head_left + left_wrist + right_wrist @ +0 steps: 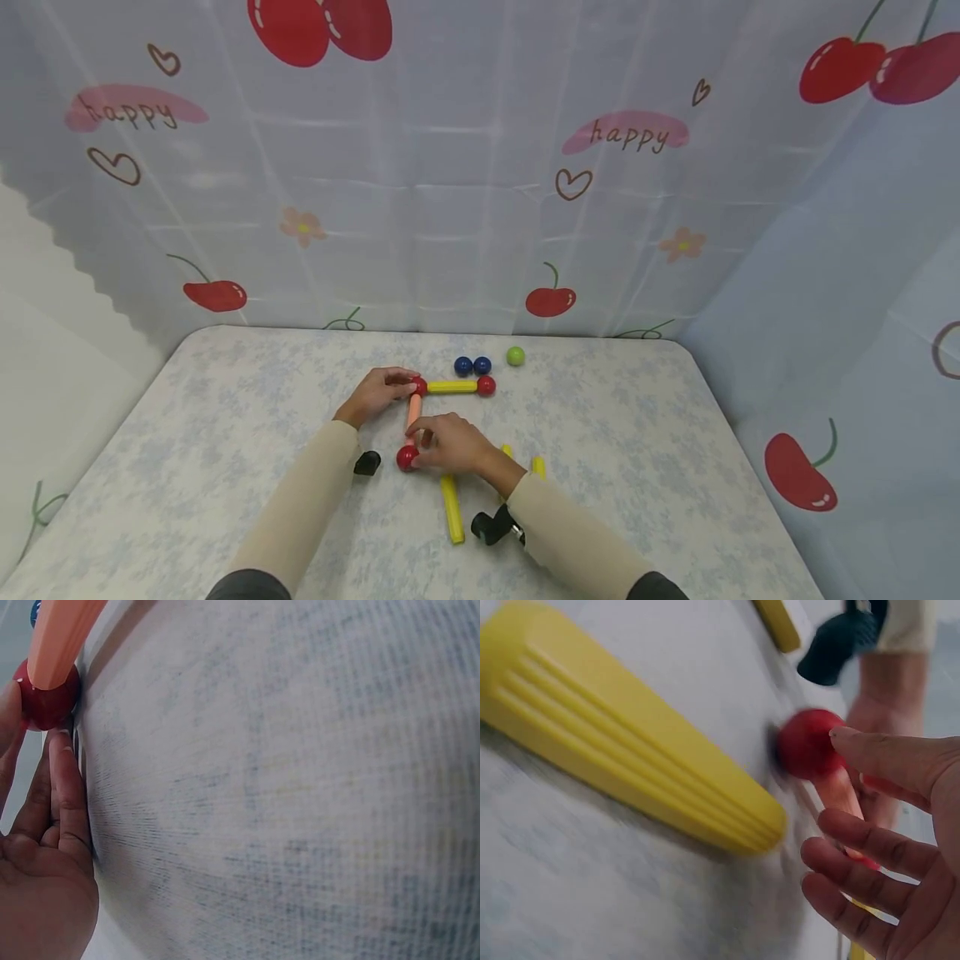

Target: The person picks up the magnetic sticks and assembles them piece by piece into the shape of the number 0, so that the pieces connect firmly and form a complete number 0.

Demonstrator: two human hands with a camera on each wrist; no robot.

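Pinches the far red ball in a left grip drawn in to about the width of the ball. Holds the near red ball in a right grip, with the thumb on the ball, the index finger at the orange stick, and the other fingers loosely bent and parted. Has the orange stick between these two balls, slanting away from the far edge of the tabletop. Has a joined yellow stick from the far red ball to the right red ball, roughly along that edge. Shows two blue balls side by side just beyond, and a green ball toward the right edge. Has a loose yellow stick on the near side of the right grip, and two more yellow sticks partly behind the right sleeve.
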